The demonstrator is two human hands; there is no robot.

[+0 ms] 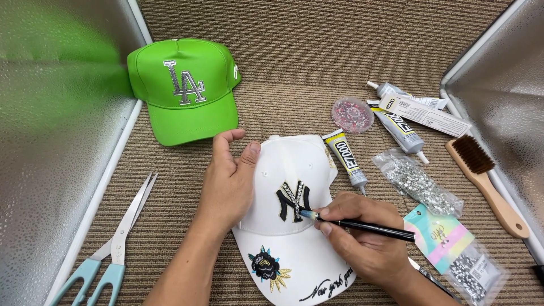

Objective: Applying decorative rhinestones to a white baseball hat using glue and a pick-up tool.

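Observation:
A white cap point(286, 164) with a black embroidered emblem point(293, 200) on its front lies in the middle, brim toward me. My left hand point(228, 180) rests flat on the cap's left side, holding it down. My right hand point(362, 235) grips a thin black pen-like tool point(368, 226), its light tip touching the emblem's right edge, where small clear stones sit along the letters. A flower patch point(266, 265) and black script decorate the brim.
A green cap point(184, 90) with a stone-covered emblem lies behind. Scissors point(116, 243) lie at left. Right of the white cap are glue tubes point(347, 158), a round dish of stones point(352, 114), bags of stones point(419, 184), and a wooden brush point(487, 184). Reflective panels stand on both sides.

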